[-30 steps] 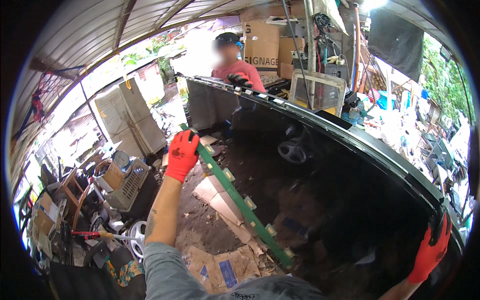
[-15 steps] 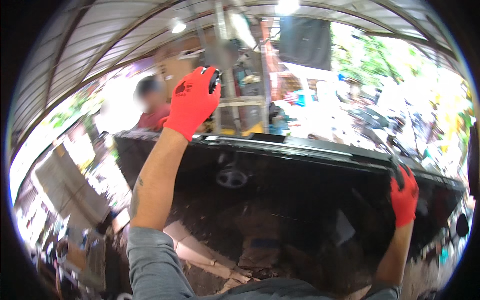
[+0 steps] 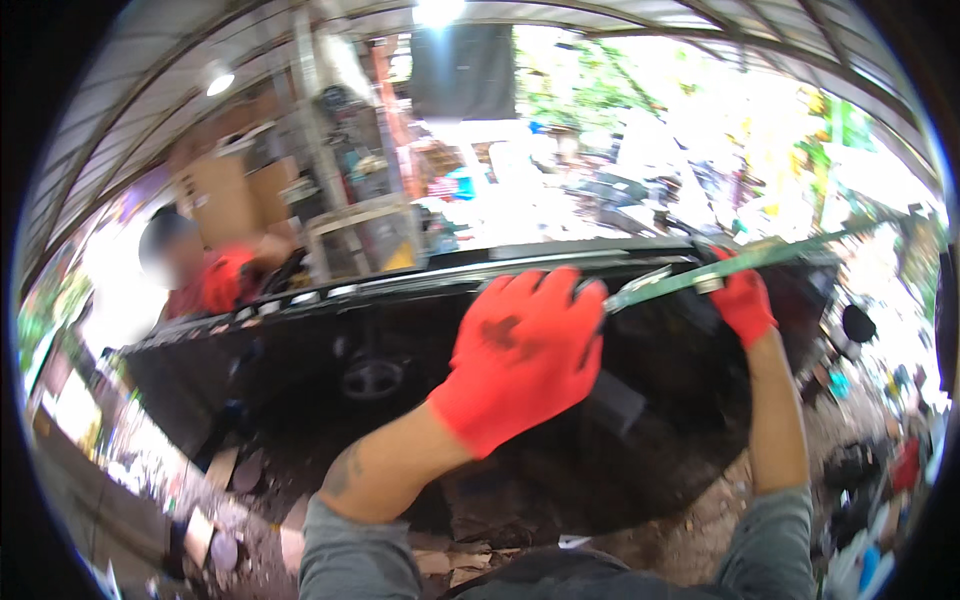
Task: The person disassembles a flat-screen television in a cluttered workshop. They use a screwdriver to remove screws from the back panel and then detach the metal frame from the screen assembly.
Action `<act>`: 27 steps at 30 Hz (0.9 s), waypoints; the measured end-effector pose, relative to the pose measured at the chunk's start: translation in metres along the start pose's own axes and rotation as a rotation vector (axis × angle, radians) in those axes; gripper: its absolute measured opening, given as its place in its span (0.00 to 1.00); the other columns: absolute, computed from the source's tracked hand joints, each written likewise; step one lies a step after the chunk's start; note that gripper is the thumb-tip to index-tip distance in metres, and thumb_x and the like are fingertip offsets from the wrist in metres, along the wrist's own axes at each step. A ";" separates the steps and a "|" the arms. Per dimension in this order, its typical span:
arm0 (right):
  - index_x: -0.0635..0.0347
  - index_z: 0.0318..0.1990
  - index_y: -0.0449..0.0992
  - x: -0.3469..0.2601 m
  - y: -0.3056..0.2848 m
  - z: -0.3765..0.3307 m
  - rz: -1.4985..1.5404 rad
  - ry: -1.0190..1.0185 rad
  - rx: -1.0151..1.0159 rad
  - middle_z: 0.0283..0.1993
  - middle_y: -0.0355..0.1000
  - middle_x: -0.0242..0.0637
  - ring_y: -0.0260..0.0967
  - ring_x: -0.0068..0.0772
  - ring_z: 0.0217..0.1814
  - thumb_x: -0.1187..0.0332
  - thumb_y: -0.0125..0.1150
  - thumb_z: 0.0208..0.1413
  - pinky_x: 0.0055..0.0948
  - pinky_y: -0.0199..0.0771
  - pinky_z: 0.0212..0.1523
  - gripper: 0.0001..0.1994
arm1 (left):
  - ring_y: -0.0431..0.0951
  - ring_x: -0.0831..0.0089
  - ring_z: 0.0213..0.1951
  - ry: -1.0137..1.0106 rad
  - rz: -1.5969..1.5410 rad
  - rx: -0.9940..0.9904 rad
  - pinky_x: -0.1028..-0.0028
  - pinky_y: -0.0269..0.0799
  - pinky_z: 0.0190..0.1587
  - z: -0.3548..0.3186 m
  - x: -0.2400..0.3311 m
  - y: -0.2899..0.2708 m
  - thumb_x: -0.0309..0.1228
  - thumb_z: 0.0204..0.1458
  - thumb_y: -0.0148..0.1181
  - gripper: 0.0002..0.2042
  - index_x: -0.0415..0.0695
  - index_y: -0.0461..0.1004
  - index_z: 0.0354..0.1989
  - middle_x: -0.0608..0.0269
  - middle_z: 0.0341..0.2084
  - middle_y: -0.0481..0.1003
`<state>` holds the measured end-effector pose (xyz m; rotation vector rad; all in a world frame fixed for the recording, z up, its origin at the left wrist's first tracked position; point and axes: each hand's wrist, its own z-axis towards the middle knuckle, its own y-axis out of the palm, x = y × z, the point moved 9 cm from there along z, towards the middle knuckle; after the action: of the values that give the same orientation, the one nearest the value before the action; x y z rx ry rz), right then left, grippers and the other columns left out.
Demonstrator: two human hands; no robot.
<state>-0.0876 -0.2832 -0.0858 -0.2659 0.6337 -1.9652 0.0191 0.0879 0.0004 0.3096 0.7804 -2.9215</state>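
A large glossy black flat-screen panel (image 3: 480, 440) stands upright in front of me. My left hand (image 3: 530, 355), in a red glove, is closed round the near end of a long, thin greenish strip (image 3: 800, 248). The strip slants up to the right, above the panel's top edge. My right hand (image 3: 748, 305), also red-gloved, is by the panel's upper right edge, partly hidden behind the strip. Its fingers are curled around a slim dark tool (image 3: 692, 234), whose kind I cannot make out.
Beyond the panel's left end is a person with a red-gloved hand (image 3: 230, 280) by its top edge. Cardboard boxes (image 3: 215, 200) and a shelf frame (image 3: 365, 235) stand behind. Scrap litters the ground at right, including a black round object (image 3: 858, 323).
My left hand has come down and to the right, and the green strip now shows in it. The view has turned right. The other person's gloved hand shows more clearly by the panel.
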 end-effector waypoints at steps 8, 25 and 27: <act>0.53 0.62 0.75 -0.033 0.004 0.015 0.115 0.020 -0.142 0.60 0.74 0.49 0.75 0.53 0.59 0.54 0.66 0.58 0.43 0.75 0.60 0.26 | 0.77 0.48 0.33 -0.369 -0.453 -0.410 0.61 0.73 0.37 -0.078 0.032 0.047 0.27 0.48 0.65 0.10 0.41 0.79 0.39 0.52 0.29 0.74; 0.61 0.61 0.74 0.024 -0.132 -0.337 1.285 0.821 0.012 0.45 0.80 0.32 0.71 0.19 0.47 0.68 0.67 0.60 0.28 0.75 0.49 0.22 | 0.80 0.69 0.45 -0.340 -1.234 -0.877 0.70 0.72 0.52 -0.121 0.265 0.275 0.20 0.52 0.64 0.15 0.33 0.77 0.49 0.52 0.41 0.81; 0.62 0.59 0.75 0.063 -0.152 -0.397 1.015 0.908 0.181 0.45 0.79 0.30 0.70 0.17 0.47 0.72 0.68 0.57 0.28 0.76 0.49 0.22 | 0.81 0.67 0.46 -0.251 -1.338 -1.076 0.69 0.73 0.52 -0.131 0.346 0.308 0.22 0.53 0.64 0.15 0.37 0.78 0.50 0.52 0.41 0.81</act>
<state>-0.4101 -0.1596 -0.3418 0.9493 0.8977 -1.0388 -0.2495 -0.1277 -0.3352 -0.9863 3.0933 -2.4823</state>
